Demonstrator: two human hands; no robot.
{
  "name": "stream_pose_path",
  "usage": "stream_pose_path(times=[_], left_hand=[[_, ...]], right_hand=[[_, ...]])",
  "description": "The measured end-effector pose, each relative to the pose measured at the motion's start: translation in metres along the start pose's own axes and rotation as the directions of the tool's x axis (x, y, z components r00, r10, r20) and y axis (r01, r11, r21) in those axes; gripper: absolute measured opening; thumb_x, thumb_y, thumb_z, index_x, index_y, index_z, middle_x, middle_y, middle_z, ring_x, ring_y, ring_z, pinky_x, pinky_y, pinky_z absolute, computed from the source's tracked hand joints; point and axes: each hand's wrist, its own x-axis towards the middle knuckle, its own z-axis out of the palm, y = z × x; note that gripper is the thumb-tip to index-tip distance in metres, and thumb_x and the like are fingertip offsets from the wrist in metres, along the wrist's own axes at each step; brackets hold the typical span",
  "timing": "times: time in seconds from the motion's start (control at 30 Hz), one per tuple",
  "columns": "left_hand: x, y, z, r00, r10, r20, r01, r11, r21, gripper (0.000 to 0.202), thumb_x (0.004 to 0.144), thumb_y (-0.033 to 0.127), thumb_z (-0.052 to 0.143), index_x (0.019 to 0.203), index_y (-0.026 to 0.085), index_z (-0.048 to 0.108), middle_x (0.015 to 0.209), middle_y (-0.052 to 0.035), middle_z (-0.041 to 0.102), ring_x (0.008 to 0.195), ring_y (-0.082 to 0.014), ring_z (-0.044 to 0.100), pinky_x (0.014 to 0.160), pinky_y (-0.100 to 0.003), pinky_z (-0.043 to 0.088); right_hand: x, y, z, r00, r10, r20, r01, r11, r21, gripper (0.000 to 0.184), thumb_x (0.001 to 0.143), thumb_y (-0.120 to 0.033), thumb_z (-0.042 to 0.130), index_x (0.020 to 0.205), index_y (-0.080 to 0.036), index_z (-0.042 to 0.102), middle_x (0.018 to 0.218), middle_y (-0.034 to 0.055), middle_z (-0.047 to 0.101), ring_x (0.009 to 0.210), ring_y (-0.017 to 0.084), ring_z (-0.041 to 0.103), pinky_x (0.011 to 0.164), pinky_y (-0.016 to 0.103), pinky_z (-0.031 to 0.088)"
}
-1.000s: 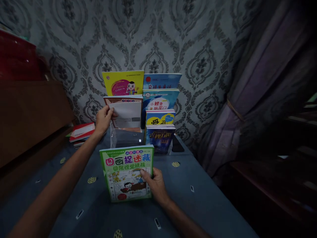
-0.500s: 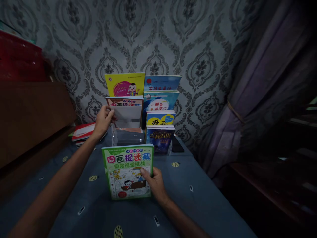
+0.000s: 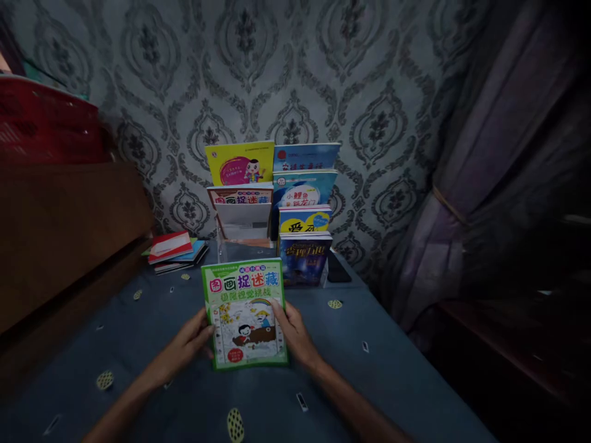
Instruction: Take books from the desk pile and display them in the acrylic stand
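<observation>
You have both hands closed on the green paperback picture book (image 3: 244,311) with the cartoon cover. Your left hand (image 3: 190,342) curls round its left edge with the thumb on the front, and your right hand (image 3: 295,335) clasps the right edge the same way. The book stands nearly upright, cover toward you, just above the blue-grey cloth-covered table (image 3: 397,375), in front of the display rack. Behind everything runs the grey damask wallpaper (image 3: 277,67), and a dark purple tied-back curtain (image 3: 484,154) hangs down the right side. A brown wooden cabinet (image 3: 60,227) fills the left, with a red plastic crate (image 3: 46,123) on top of it. Against the wall on the table stands the clear stepped plastic book rack (image 3: 242,251), whose front left slot shows no book (the light is dim there). Its left column holds a yellow book with a cartoon child (image 3: 240,163) at the back, then a book with a red-and-white title band (image 3: 240,197) and a white-backed booklet (image 3: 243,219) in front of it. The right column steps down through four books to a dark blue book with gold lettering (image 3: 303,259) at the front. A small loose stack of red and blue books (image 3: 174,249) lies flat on the table, left of the rack, and a small dark flat object (image 3: 339,274) lies just right of it.
</observation>
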Motion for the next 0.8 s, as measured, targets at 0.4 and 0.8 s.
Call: stream_pose_path(times=[0.4,0.8], left_hand=[[0.087,0.084,-0.036,0.879,0.449,-0.158,-0.392,0.871,0.297,0.041,0.086,0.043,0.052,0.117,0.017,0.059,0.109,-0.0086,0.066,0.094,-0.0245,0.062,0.074,-0.036,0.059],[0.172,0.156,-0.072,0.546,0.800,-0.249,-0.459,0.533,0.711,0.033,0.086,0.014,0.045,0.116,0.015,0.059,0.111,-0.0092,0.071,0.106,-0.0254,0.065,0.099,-0.041,0.051]], right_hand=[[0.095,-0.087,-0.032,0.955,-0.276,0.107,0.292,0.820,-0.493,0.034,0.094,-0.049,0.051,0.102,-0.021,0.068,0.093,0.0074,0.072,0.090,0.025,0.066,0.077,0.037,0.056],[0.195,-0.133,-0.034,0.721,-0.677,0.149,0.598,0.499,-0.627,0.030,0.099,-0.044,0.042,0.108,-0.020,0.058,0.108,0.0110,0.070,0.099,0.027,0.062,0.090,0.042,0.051]])
